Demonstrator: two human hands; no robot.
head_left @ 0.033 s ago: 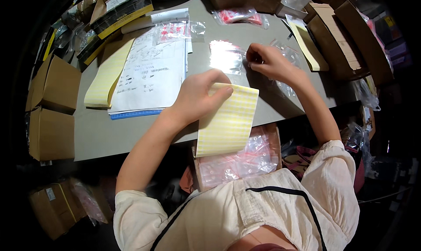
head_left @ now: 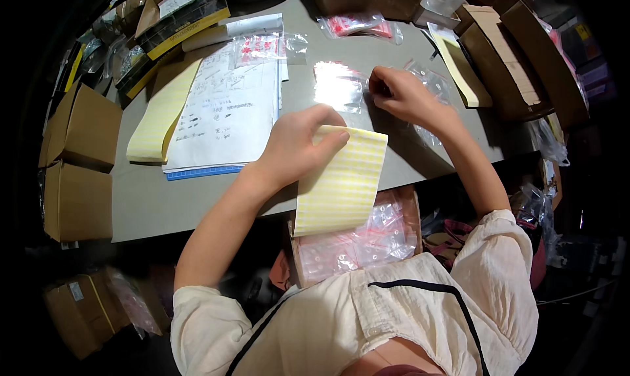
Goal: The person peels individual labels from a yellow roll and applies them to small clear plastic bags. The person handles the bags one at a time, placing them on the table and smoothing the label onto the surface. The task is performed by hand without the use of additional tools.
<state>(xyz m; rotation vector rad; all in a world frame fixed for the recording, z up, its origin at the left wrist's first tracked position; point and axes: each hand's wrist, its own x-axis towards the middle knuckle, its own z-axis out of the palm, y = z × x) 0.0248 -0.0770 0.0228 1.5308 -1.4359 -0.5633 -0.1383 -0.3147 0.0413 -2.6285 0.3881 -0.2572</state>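
head view: the left grip (head_left: 298, 143) pinched a yellow-striped sheet (head_left: 342, 182) by its far edge, thumb on top. the sheet hung over the near edge of the counter (head_left: 147, 208), partly covering clear bags (head_left: 338, 252) in a box (head_left: 411, 225). the right grip (head_left: 405, 95) was narrow, fingers curled; whether it held anything could not be told. shiny packets (head_left: 339, 90) lay just left of it, papers (head_left: 220, 116) farther left.

Red print (head_left: 252, 50) on a bag (head_left: 295, 45) and writing (head_left: 211, 118) on papers (head_left: 244, 138) are illegible.
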